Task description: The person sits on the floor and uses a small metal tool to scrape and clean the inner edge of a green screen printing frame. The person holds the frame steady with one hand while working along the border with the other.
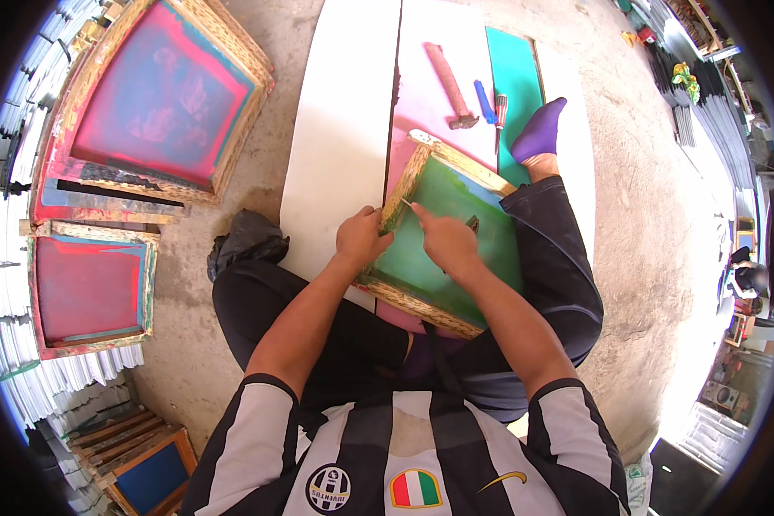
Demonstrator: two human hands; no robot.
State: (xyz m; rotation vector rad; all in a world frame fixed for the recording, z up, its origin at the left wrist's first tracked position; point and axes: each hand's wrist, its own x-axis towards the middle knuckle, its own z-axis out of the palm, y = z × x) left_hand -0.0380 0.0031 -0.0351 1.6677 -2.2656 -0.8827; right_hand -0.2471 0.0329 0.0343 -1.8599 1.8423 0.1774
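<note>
A wooden screen-printing frame (413, 176) with green mesh lies tilted across my lap, over the boards. My left hand (363, 238) is closed on its left wooden bar, fingers curled at the edge. My right hand (447, 241) is over the mesh, closed round a small tool whose thin pale tip (407, 203) touches or nearly touches the left bar. Most of that tool is hidden in the hand, so its kind does not show. Beyond the frame lie a hammer (451, 84), a blue-handled tool (485, 101) and a screwdriver (500, 110).
White, pink and teal boards (344, 103) lie under the work. At left stand a large pink-and-blue screen frame (155, 95) and a smaller red one (90, 288). A black plastic bag (248, 242) sits by my left knee. My purple-socked foot (539, 129) rests far right.
</note>
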